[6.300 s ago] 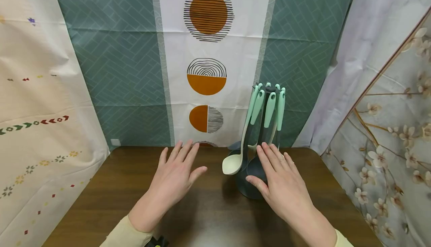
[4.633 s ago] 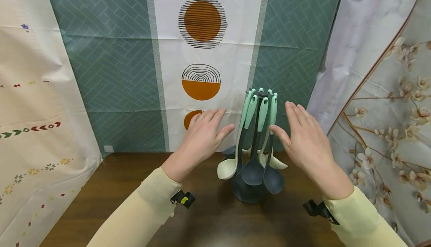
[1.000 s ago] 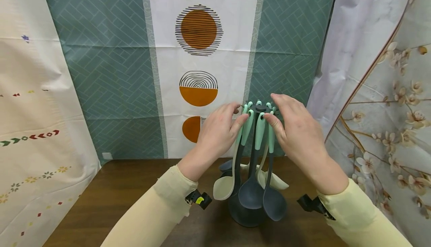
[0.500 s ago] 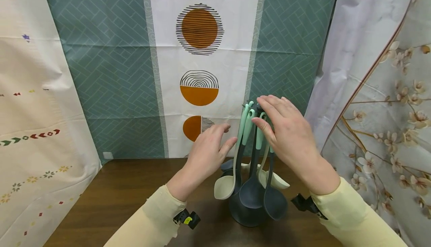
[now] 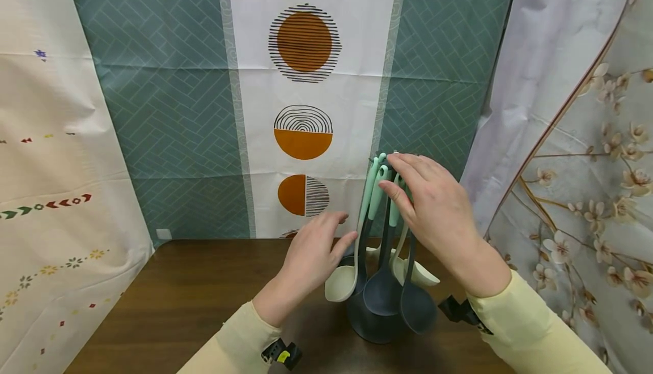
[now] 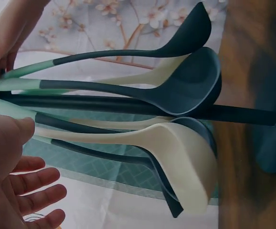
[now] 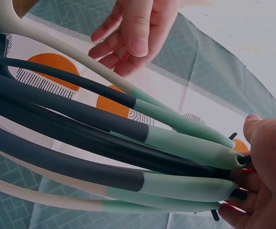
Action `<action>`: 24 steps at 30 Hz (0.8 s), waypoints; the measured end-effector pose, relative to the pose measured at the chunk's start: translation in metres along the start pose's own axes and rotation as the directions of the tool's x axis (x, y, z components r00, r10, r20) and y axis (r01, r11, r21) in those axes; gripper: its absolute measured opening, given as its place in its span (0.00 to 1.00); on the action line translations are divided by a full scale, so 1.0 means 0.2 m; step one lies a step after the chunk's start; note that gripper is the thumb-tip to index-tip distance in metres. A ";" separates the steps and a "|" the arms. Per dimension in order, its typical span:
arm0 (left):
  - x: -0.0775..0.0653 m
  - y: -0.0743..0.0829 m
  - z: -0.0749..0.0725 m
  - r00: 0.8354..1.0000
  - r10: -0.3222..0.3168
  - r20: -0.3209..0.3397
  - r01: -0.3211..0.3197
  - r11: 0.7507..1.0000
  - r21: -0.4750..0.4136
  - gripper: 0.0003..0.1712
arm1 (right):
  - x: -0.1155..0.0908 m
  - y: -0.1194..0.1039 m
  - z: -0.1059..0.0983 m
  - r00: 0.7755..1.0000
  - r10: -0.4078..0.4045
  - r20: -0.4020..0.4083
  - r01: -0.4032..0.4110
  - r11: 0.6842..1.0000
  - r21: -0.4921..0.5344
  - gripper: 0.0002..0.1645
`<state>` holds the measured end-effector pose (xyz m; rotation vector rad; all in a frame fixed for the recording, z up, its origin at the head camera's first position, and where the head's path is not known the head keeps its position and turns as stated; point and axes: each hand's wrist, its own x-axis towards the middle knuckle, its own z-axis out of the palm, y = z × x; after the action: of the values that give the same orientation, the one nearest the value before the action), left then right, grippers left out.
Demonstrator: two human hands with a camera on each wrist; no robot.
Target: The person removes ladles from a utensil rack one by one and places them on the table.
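A dark kitchen utensil stand (image 5: 374, 330) is upright on the table, hung with several cream and dark utensils with mint-green handles. A cream ladle (image 5: 340, 284) hangs on its left side; a dark ladle (image 5: 381, 294) and another dark scoop-like utensil (image 5: 419, 309) hang in front. At the top, my right hand (image 5: 433, 209) grips the stand's hook ring, hiding part of it; the right wrist view shows fingers curled behind the hooks. My left hand (image 5: 315, 252) is beside the cream ladle's stem, fingers relaxed and holding nothing.
The brown wooden table (image 5: 204, 300) extends left of the stand. A green and white patterned cloth (image 5: 173, 124) hangs behind it, and a floral curtain (image 5: 576, 238) closes off the right side. Each sleeve carries a small black wrist camera (image 5: 282, 355).
Both hands came to the stand's top from over the table. The right hand then closed around the hook ring, while the left drew away downward to the left. The stand stayed in place.
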<state>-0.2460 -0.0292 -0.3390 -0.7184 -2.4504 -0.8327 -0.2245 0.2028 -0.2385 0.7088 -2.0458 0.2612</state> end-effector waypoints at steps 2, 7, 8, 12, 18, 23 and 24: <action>-0.01 -0.01 0.01 1.000 -0.005 0.000 0.005 1.000 -0.003 0.24 | 0.00 0.00 0.00 1.000 0.001 -0.003 -0.001 1.000 -0.001 0.30; -0.03 -0.02 0.04 1.000 -0.019 0.007 0.019 1.000 -0.023 0.24 | -0.01 0.00 0.01 1.000 0.003 -0.010 -0.003 1.000 -0.001 0.29; -0.04 -0.02 0.04 1.000 -0.024 0.010 0.024 0.999 -0.028 0.24 | -0.01 0.00 0.01 1.000 0.002 -0.012 -0.002 1.000 -0.002 0.28; -0.07 -0.04 0.07 0.999 -0.045 0.018 0.046 0.998 -0.041 0.25 | -0.01 0.00 0.02 1.000 0.000 -0.022 0.000 1.000 0.002 0.27; -0.11 -0.07 0.11 0.999 -0.048 0.022 0.049 0.998 -0.046 0.23 | -0.02 0.01 0.03 0.999 0.004 -0.042 -0.003 1.000 0.019 0.26; -0.13 -0.08 0.14 0.999 -0.044 0.024 0.045 0.998 -0.052 0.22 | -0.02 0.02 0.04 0.998 0.014 -0.053 -0.012 0.999 0.035 0.26; -0.13 -0.08 0.14 0.999 -0.043 0.025 0.044 0.998 -0.053 0.22 | -0.02 0.02 0.04 0.998 0.018 -0.052 -0.016 0.999 0.037 0.26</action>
<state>-0.2428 -0.0297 -0.3806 -0.7003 -2.4810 -0.9142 -0.2302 0.2042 -0.2459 0.6999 -2.0024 0.3241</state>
